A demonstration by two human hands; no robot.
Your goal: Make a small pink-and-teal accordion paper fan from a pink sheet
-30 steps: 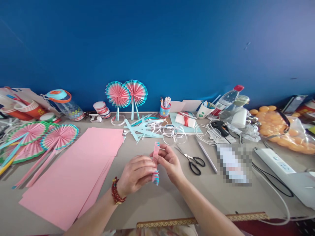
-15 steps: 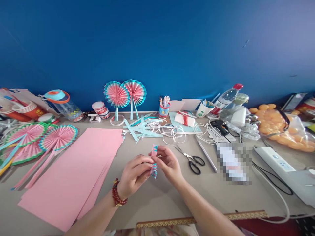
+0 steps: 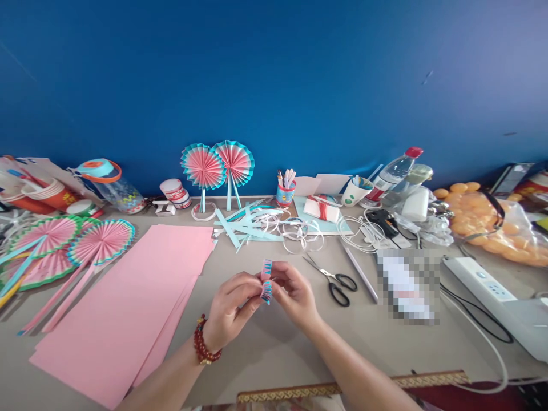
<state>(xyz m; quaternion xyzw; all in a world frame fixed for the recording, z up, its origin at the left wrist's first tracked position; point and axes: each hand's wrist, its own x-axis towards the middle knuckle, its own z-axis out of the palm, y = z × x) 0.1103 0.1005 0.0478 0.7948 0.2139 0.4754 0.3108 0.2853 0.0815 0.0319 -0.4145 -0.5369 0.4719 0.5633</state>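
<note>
Between my two hands is a narrow strip of pleated paper (image 3: 266,291), pink with blue zigzag edges. My left hand (image 3: 234,305), with a red bead bracelet on its wrist, pinches the strip from the left. From the other side my right hand (image 3: 295,292) grips it between thumb and fingers. The strip's upper end stands up above the fingertips, and its folded lower part bunches below them. Scissors (image 3: 330,278) with black handles lie to the right of my right hand. Pink paper sheets (image 3: 124,297) are stacked to the left.
Finished folded fans (image 3: 101,242) lie at the left; two more fans (image 3: 233,164) lean against the blue wall. Light-blue paper scraps (image 3: 252,222) are heaped behind my hands. A grey-white stick (image 3: 362,274), a power strip (image 3: 483,279) and cables occupy the right side.
Both hands have shifted slightly, with the right one a little lower. The paper strip's upper end sits lower, and its pleats now show between the fingertips.
</note>
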